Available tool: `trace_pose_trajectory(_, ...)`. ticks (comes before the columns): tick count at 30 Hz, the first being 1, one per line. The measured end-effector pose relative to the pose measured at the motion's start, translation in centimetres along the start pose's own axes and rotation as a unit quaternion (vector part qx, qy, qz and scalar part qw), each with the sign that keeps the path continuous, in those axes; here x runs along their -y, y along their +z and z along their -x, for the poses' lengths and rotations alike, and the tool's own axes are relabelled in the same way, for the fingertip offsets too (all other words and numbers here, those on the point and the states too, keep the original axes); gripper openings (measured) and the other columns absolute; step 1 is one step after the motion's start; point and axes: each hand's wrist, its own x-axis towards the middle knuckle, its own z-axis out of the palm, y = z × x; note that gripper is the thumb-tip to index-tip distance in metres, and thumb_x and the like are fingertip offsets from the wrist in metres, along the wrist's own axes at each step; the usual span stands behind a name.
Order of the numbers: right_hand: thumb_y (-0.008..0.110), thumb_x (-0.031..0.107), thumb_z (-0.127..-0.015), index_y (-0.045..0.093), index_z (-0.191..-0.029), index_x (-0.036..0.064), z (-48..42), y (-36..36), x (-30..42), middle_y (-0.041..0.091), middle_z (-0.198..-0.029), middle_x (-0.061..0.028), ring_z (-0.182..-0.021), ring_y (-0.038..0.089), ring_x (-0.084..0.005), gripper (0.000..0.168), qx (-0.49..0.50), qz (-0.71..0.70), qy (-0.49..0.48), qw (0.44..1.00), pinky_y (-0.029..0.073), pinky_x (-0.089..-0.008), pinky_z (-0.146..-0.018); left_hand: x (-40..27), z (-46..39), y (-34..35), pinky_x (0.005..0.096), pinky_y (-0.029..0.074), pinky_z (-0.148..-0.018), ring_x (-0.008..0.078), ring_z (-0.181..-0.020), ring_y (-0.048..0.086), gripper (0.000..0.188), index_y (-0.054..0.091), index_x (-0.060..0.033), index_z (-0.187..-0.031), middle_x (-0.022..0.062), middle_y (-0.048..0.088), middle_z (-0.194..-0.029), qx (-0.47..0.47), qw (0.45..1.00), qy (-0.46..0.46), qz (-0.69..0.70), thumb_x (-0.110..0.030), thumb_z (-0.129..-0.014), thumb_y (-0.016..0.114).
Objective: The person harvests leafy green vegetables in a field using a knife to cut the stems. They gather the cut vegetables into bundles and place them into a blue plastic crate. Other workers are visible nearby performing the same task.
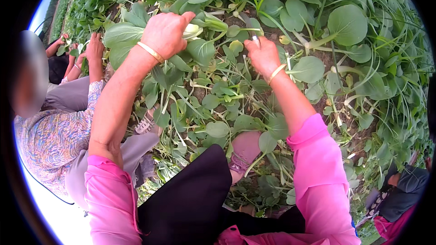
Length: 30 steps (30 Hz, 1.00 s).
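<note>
My left hand (167, 35) is closed around a bok choy (124, 34). The plant's broad leaves spread to the left of my fist, and its pale base (192, 31) sticks out on the right. In my right hand (265, 54) is a knife (247, 22) with a narrow, dark blade and a light handle end; most of the handle is hidden in my fist. The blade points up and away, close to the foot of a standing bok choy (237, 13). Loose leaves and cut stalks (231, 97) litter the soil below both hands.
Uncut bok choy (347, 23) and long grass blades fill the far side and right. A co-worker in a patterned top (56, 146) crouches close on my left, with more hands beyond. Another person (405, 190) is at lower right. My pink shoe (243, 149) stands among the leaves.
</note>
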Motion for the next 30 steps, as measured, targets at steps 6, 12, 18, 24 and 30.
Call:
trace_pose_trajectory(6, 0.067, 0.031, -0.083, 0.052, -0.091, 0.004, 6.7, -3.8, 5.0, 0.048, -0.061, -0.0021, -0.044, 0.047, -0.0100, 0.032, 0.044, -0.533, 0.014, 0.845, 0.035, -0.0247, -0.036, -5.2, 4.7, -6.8, 0.0402, 0.048, -0.064, 0.0332, -0.071, 0.060, 0.062, 0.055, -0.0064, -0.116, 0.0154, 0.062, -0.082, -0.076, 0.990, 0.083, 0.080, -0.004, -0.055, 0.066)
trace_pose_trajectory(12, 0.070, 0.005, -0.078, 0.053, -0.093, 0.006, 10.9, -7.1, 4.9, 0.050, -0.062, -0.0003, -0.043, 0.045, -0.0082, 0.023, 0.025, -0.591, 0.021, 0.806, 0.033, -0.0217, -0.035, -8.6, 5.0, -7.8, 0.0401, 0.047, -0.062, 0.0345, -0.067, 0.058, 0.067, 0.052, -0.0068, -0.122, 0.0144, 0.061, -0.077, -0.058, 0.977, 0.145, 0.146, -0.002, -0.056, 0.063)
trace_pose_trajectory(18, 0.076, 0.000, -0.071, 0.055, -0.096, 0.001, 14.3, -12.1, 2.1, 0.055, -0.066, 0.0010, -0.046, 0.045, -0.0041, 0.033, -0.229, -0.380, -0.150, 0.884, 0.034, -0.0187, -0.038, -11.0, 6.1, -11.6, 0.0304, 0.048, -0.069, 0.0239, -0.069, 0.063, 0.086, 0.042, -0.0071, -0.134, 0.0110, 0.065, -0.079, -0.032, 0.958, 0.090, 0.272, -0.004, -0.051, 0.065)
trace_pose_trajectory(24, 0.080, 0.005, -0.068, 0.060, -0.089, 0.003, 18.5, -11.9, 3.0, 0.057, -0.067, 0.0025, -0.046, 0.044, -0.0027, 0.029, -0.122, -0.379, -0.101, 0.912, 0.034, -0.0179, -0.040, -14.5, 4.6, -13.9, 0.0227, 0.047, -0.078, 0.0096, -0.082, 0.061, 0.068, 0.059, 0.0026, -0.114, 0.0043, 0.067, -0.090, 0.105, 0.796, 0.125, 0.583, -0.012, -0.049, 0.076)
trace_pose_trajectory(30, 0.078, 0.003, -0.070, 0.058, -0.089, 0.004, 19.7, -11.4, 1.8, 0.056, -0.064, 0.0010, -0.043, 0.045, -0.0043, 0.028, -0.086, -0.476, -0.051, 0.873, 0.031, -0.0184, -0.036, -15.6, 1.8, -6.7, 0.0274, 0.044, -0.088, 0.0145, -0.094, 0.059, 0.072, 0.057, 0.0003, -0.114, 0.0070, 0.062, -0.107, 0.238, 0.667, 0.093, 0.700, -0.013, -0.047, 0.077)
